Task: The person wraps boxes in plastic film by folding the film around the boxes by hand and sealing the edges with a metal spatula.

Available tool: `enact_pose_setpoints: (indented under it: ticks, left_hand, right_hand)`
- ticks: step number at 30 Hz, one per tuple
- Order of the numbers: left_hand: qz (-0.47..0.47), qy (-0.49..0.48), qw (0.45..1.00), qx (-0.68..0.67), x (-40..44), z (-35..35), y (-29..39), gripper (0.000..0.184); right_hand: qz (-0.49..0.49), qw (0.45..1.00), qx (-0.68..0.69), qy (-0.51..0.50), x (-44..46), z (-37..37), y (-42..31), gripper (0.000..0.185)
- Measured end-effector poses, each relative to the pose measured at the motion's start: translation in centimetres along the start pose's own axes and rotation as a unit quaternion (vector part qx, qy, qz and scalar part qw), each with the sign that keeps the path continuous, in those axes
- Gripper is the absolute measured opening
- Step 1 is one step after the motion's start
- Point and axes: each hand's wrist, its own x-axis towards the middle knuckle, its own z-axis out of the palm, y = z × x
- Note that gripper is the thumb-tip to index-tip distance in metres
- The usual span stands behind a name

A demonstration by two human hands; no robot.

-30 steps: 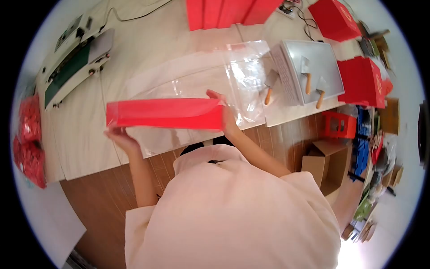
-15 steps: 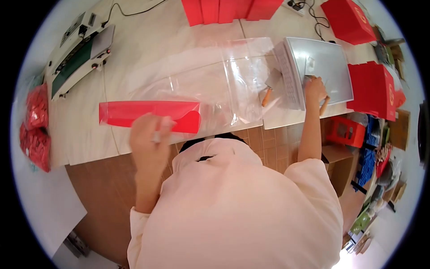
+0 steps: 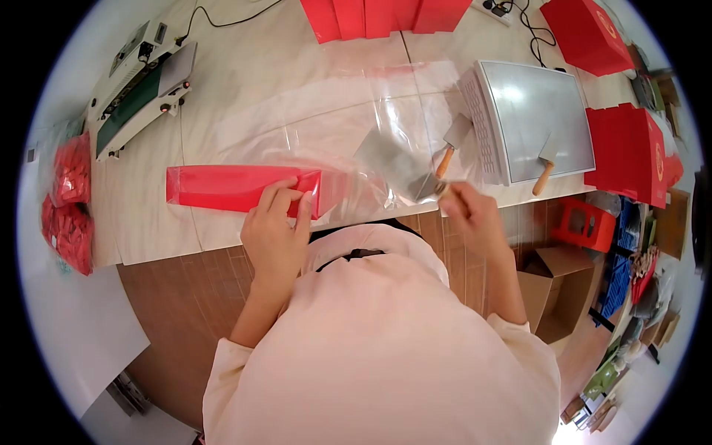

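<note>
A long red box point(image 3: 222, 187) in clear plastic film lies near the table's front edge. My left hand point(image 3: 278, 226) rests on its right end, fingers apart, and grips nothing. My right hand point(image 3: 473, 215) is closed round the handle of a trowel point(image 3: 397, 165), whose metal blade points left over the loose plastic film point(image 3: 356, 122) and is slightly blurred. A second trowel point(image 3: 448, 152) with a wooden handle lies beside the grey metal hotplate point(image 3: 535, 111). A third trowel point(image 3: 545, 167) rests on the hotplate's top.
Red boxes point(image 3: 382, 16) stand at the table's far edge, with more red boxes point(image 3: 625, 152) at the right. A green-belted machine point(image 3: 137, 107) sits at the left near bags of red items point(image 3: 70, 174). An open cardboard box point(image 3: 556, 289) and a red stool point(image 3: 584, 224) are at the lower right.
The red box was lifted in both hands and now lies on the table. My right hand took a trowel from the hotplate and brought it left. My left hand has come down on the box.
</note>
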Motion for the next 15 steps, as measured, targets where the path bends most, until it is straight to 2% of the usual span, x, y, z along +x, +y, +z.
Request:
enact_pose_setpoints:
  ticks: [2, 7, 9, 15]
  left_hand:
    - [-0.02, 0.012, 1.0, -0.011, 0.0, 0.1, -0.4, 0.015]
    - [-0.007, 0.034, 0.999, -0.007, -0.1, 0.6, -0.9, 0.016]
    - [-0.006, 0.041, 0.999, -0.006, -0.2, 0.8, -1.3, 0.016]
    - [-0.024, 0.064, 0.998, 0.005, -0.4, 0.9, -2.1, 0.017]
  right_hand:
    - [-0.135, 0.988, -0.03, -0.07, -0.7, -0.2, -2.2, 0.019]
    - [-0.195, 0.971, -0.048, -0.132, -0.2, -0.2, -4.1, 0.017]
    - [-0.263, 0.954, -0.076, -0.126, 0.4, 0.2, -4.5, 0.016]
    - [-0.275, 0.944, -0.102, -0.152, 1.0, 1.2, -5.1, 0.015]
